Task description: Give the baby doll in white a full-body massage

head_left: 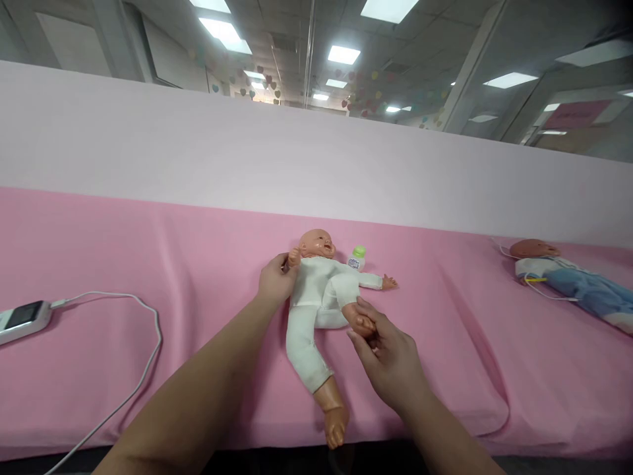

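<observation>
A baby doll [316,290] in white clothes lies on its back on the pink cloth [148,264], head toward the far side. My left hand [275,280] grips the doll's arm near its raised hand, beside the head. One of the doll's legs is bent up, and my right hand [386,356] holds its bare foot. The other leg stretches toward me, its foot near the table's front edge. A small bottle with a green cap [357,257] stands just right of the doll's head.
A second doll [568,277] in blue clothes lies at the far right with a thin cable on it. A white device [22,320] with a white cable [143,356] sits at the left. A pale partition [247,152] rises behind the table.
</observation>
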A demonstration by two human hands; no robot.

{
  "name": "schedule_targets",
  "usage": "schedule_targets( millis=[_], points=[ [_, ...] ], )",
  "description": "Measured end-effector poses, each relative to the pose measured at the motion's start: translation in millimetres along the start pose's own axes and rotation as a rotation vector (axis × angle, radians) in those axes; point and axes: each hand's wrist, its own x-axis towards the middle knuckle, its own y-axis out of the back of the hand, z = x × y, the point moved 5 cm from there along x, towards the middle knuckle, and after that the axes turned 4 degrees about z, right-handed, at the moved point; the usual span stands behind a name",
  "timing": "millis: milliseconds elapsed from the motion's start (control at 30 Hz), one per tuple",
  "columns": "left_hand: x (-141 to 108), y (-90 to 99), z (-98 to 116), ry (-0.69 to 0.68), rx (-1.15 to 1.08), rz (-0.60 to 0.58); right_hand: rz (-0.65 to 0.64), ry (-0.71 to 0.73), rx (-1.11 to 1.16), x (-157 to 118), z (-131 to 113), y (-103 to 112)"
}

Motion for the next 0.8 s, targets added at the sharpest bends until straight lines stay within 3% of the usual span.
schedule_targets(
  millis=[233, 333, 467, 633, 800],
  points=[
    [14, 18.3, -51, 0.452, -0.378, 0.272, -0.063, 0.123, -0.062, -67, 3, 23],
    [14, 19.2, -59, 0.533, -0.395, 0.310, -0.142, 0.158, -0.056, -85, 9, 21],
    [14, 16.7, -58, 0.507, -0.397, 0.305, -0.245, 0.121, -0.034, -94, 12, 14],
    [12, 16.0, -50, 0.454, -0.376, 0.293, -0.241, 0.097, -0.016, -95, 10, 12],
    [5, 14.6, -16, 0.177, -0.169, 0.193, -0.149, 0.099, -0.015, -82, 1, 20]
  ],
)
